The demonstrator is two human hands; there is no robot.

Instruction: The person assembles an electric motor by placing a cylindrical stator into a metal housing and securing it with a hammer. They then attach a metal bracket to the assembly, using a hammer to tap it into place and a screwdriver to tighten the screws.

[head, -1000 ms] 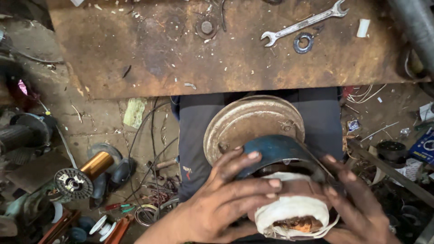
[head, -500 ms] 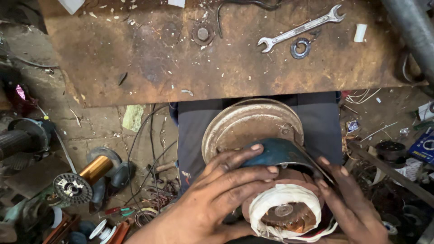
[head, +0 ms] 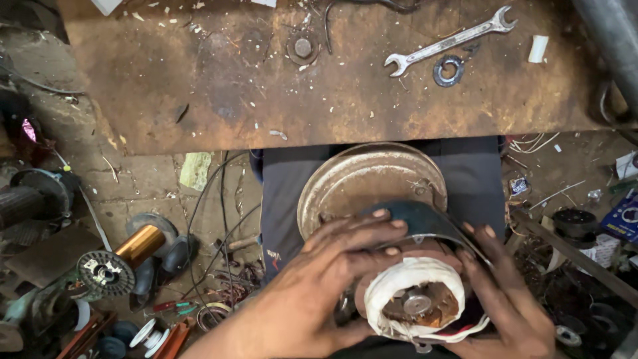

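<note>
On my lap I hold a round motor stator (head: 415,302) whose winding is wrapped in white tape, with a rusty core and a metal hub at its centre. My left hand (head: 319,286) grips its left side, fingers laid across the top. My right hand (head: 505,299) cups its right side. A dark blue curved metal cover (head: 415,216) sits against the stator's far edge under my fingertips. Behind it a round, dull metal dish (head: 352,183) rests on my thighs.
A rusty workbench (head: 232,86) spans the top, carrying a wrench (head: 448,40), a washer (head: 448,70) and a bolt head (head: 303,48). On the dirt floor to the left lie a copper wire spool (head: 136,246), loose wires (head: 219,213) and small reels. Clutter lies at right.
The stator has tilted toward me, so its core and hub now face the camera. My left fingers have slid further across its top. The view has shifted slightly.
</note>
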